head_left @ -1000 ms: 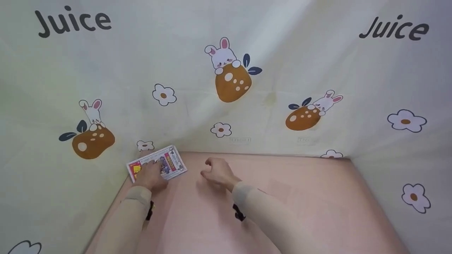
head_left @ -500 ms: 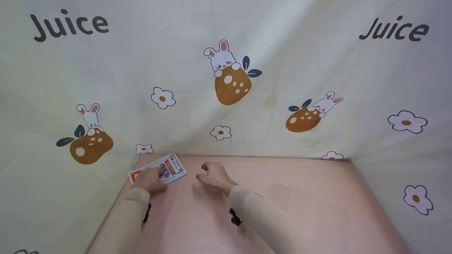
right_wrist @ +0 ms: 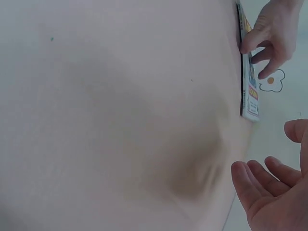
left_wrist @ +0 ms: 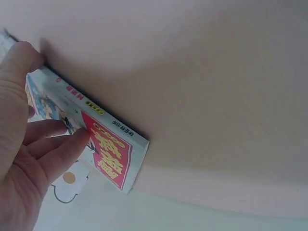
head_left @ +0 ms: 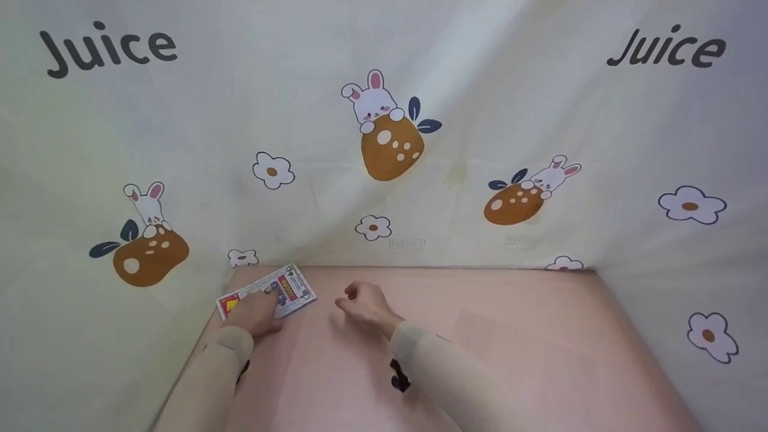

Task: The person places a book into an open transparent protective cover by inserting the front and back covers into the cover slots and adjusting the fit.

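A thin book with a colourful cover lies flat on the pink tabletop, in its far left corner. My left hand holds it from the near side. In the left wrist view its thumb is at the spine, while fingertips rest on the cover beside a red panel with yellow lettering. Part of the cover is hidden under that hand. My right hand hovers to the right of the book, loosely curled, with nothing in it; its fingers stand apart from the thumb in the right wrist view.
A pink tabletop spans the lower part of the head view. Pale fabric walls printed with rabbits, fruit and flowers rise along its back, left and right edges. The book lies close to the left wall.
The book's far edge has come down, so it now lies flat, and my left hand has lowered with it. My right hand has shifted slightly left. The head view has tilted up a little.
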Motion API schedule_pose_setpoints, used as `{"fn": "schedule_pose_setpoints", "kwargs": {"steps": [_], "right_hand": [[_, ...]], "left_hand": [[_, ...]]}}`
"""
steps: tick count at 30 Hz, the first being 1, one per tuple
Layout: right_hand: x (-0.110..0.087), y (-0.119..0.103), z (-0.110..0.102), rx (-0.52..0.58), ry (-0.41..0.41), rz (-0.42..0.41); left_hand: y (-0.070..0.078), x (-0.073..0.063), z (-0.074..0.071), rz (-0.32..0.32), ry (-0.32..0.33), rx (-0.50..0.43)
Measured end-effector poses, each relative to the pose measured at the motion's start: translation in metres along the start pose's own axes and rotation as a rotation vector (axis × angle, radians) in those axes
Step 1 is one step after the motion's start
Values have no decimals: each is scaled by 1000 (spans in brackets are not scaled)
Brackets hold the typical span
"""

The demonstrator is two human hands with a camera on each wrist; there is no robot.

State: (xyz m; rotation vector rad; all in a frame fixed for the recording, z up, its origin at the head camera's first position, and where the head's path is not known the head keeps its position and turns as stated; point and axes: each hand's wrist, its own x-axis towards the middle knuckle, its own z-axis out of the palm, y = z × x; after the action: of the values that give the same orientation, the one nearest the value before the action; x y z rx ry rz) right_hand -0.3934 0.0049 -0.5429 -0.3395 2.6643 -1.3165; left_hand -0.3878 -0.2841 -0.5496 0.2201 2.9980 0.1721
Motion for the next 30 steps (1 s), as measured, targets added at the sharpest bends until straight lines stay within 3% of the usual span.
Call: {"fn": "schedule_pose_setpoints", "kwargs": {"steps": [6, 13, 20, 30], "right_hand": [[-1, -2, 4, 11, 7, 26], [-1, -2, 9, 28, 9, 53], [-5, -11, 13, 154, 6, 132], [-9, -10, 9, 299, -7, 196]], "left_hand": [[5, -2, 9, 58, 88, 100], [13, 3, 24, 3, 181, 185], [17, 6, 36, -15, 299, 320], [25, 1, 37, 15, 254, 469]]}}
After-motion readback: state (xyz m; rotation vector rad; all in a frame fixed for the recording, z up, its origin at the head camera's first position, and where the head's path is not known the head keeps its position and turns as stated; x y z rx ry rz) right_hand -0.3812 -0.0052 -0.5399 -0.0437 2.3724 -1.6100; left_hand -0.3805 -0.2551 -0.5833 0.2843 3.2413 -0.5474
